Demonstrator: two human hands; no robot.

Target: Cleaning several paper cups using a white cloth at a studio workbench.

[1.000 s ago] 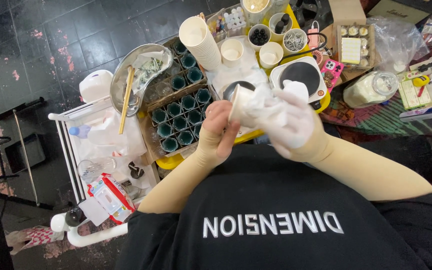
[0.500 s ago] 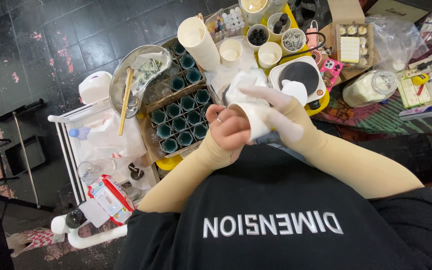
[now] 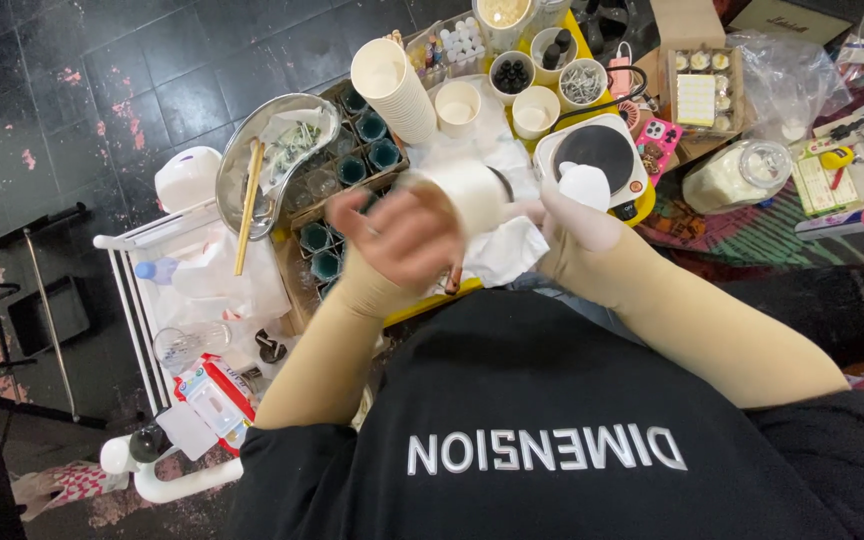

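Observation:
My left hand (image 3: 402, 235), bare above a beige sleeve, grips a white cup (image 3: 467, 190) held on its side over the table's near edge. My right hand (image 3: 577, 225), in a pale glove, presses against the cup's other end with a crumpled white cloth (image 3: 507, 250) bunched under its fingers. The cup's inside is hidden. Just behind the hands sits a small white hotplate with a black round top (image 3: 597, 155).
A box of several teal-filled glass jars (image 3: 352, 170), a metal bowl with chopsticks (image 3: 267, 165), a stack of paper cups (image 3: 397, 85), small cups of beads and wicks (image 3: 552, 85), a jar of white flakes (image 3: 737, 175) and a white rack (image 3: 152, 300) surround the hands.
Both hands have shifted left and turned the cup onto its side. My left hand now wraps over it, and the cloth has dropped lower.

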